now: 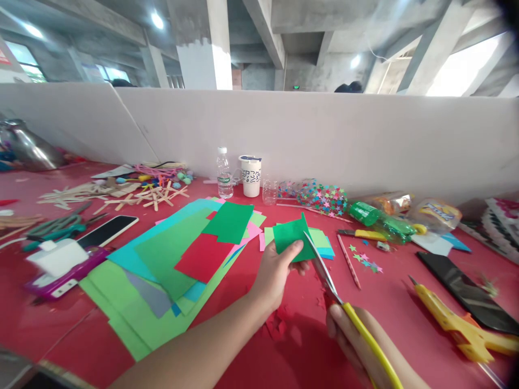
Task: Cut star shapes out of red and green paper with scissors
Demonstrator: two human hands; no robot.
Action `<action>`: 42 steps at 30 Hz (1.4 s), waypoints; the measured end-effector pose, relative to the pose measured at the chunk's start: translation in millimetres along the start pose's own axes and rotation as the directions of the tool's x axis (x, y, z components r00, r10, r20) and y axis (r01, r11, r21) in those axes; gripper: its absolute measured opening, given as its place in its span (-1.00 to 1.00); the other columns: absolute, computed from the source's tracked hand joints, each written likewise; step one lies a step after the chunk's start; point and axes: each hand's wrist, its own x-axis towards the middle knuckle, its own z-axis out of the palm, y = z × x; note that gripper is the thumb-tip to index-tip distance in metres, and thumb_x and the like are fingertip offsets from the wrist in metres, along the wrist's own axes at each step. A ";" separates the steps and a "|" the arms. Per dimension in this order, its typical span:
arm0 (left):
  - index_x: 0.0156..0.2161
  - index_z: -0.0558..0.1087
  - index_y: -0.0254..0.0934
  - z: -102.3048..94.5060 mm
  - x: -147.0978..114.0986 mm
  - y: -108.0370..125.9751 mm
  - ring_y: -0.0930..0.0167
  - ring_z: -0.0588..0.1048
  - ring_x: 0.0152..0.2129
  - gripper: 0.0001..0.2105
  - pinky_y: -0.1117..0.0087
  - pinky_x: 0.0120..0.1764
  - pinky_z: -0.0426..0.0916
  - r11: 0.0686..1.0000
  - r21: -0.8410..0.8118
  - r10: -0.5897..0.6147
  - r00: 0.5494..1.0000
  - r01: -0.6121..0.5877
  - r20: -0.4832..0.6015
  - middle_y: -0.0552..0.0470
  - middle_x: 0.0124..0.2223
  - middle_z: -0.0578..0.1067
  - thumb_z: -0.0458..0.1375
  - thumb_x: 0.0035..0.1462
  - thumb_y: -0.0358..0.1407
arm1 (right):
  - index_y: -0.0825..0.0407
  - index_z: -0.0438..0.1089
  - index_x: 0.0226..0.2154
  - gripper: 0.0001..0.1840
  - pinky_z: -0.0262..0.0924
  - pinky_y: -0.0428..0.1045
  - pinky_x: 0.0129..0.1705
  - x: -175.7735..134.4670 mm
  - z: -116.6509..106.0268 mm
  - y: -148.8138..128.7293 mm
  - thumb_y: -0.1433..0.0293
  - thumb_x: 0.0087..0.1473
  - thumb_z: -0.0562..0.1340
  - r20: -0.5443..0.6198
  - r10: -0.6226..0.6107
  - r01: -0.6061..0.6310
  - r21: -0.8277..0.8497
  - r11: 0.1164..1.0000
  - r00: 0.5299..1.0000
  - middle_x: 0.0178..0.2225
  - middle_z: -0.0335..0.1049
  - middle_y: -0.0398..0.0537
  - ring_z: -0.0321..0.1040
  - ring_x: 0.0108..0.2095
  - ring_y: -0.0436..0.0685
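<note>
My left hand pinches a small green sheet of paper between thumb and fingers, above the red table. In my right hand is a pair of scissors with yellow handles, my fingers closed around them. Its blades reach up to the right edge of the green sheet, where a thin strip of the paper stands up. Red paper scraps lie on the table below my hands. Left of my left hand spreads a pile of coloured paper, with a red sheet and another green sheet on top.
A water bottle and a paper cup stand before the white partition. To the right lie a yellow glue gun, a black phone, a yellow cutter and a green bottle. Wooden sticks and another phone lie left.
</note>
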 end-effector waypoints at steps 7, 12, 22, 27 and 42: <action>-0.34 0.39 -0.33 1.5 -0.1 1.2 0.50 0.41 -0.64 -0.82 0.49 -0.57 0.28 1.000 0.000 -0.015 1.000 0.015 -0.015 0.06 -0.50 0.46 0.23 0.01 -0.25 | -0.01 0.13 -0.62 -0.29 -0.28 -0.16 -0.77 4.3 0.6 0.8 -0.34 -0.18 -0.02 0.022 0.014 -0.015 0.009 1.000 1.000 -0.82 -0.09 -0.39 -0.19 -0.82 -0.16; -0.35 0.38 -0.33 2.0 0.0 1.9 0.50 0.40 -0.65 -0.82 0.49 -0.57 0.28 1.000 0.005 -0.018 0.999 0.018 -0.032 0.06 -0.50 0.46 0.24 0.00 -0.26 | -0.01 0.13 -0.63 -0.30 -0.28 -0.15 -0.77 4.2 -0.2 -2.1 -0.32 -0.15 -0.02 0.023 -0.011 0.011 0.000 1.000 1.000 -0.84 -0.07 -0.38 -0.16 -0.83 -0.15; -0.35 0.43 -0.34 -3.6 5.6 9.5 0.46 0.45 -0.69 -0.80 0.50 -0.63 0.27 0.998 0.039 -0.055 0.998 0.054 0.025 0.05 -0.52 0.50 0.26 -0.04 -0.23 | 0.01 0.16 -0.64 -0.36 -0.25 -0.15 -0.75 7.3 -6.2 -1.8 -0.23 -0.09 0.06 0.034 -0.028 0.028 -0.011 1.000 0.999 -0.83 -0.06 -0.36 -0.17 -0.81 -0.14; -0.38 0.46 -0.39 -10.4 10.7 14.3 0.44 0.52 -0.61 -0.83 0.49 -0.50 0.40 0.960 -0.061 -0.264 0.954 0.275 0.143 -0.02 -0.50 0.55 0.30 -0.12 -0.34 | 0.01 0.17 -0.64 -0.40 -0.22 -0.17 -0.75 10.2 -10.3 -2.2 -0.19 -0.04 0.03 0.004 -0.017 0.017 -0.073 0.997 1.000 -0.83 -0.07 -0.35 -0.15 -0.81 -0.13; -0.47 0.39 -0.35 -11.5 15.2 12.7 0.58 0.35 -0.69 -0.85 0.54 -0.58 0.19 0.993 -0.060 -0.094 0.993 0.099 0.076 0.07 -0.54 0.45 0.24 -0.03 -0.31 | 0.00 0.15 -0.64 -0.35 -0.27 -0.15 -0.76 20.3 -10.8 9.3 -0.26 -0.08 0.02 0.016 -0.093 0.094 -0.121 0.988 0.996 -0.83 -0.07 -0.36 -0.12 -0.83 -0.13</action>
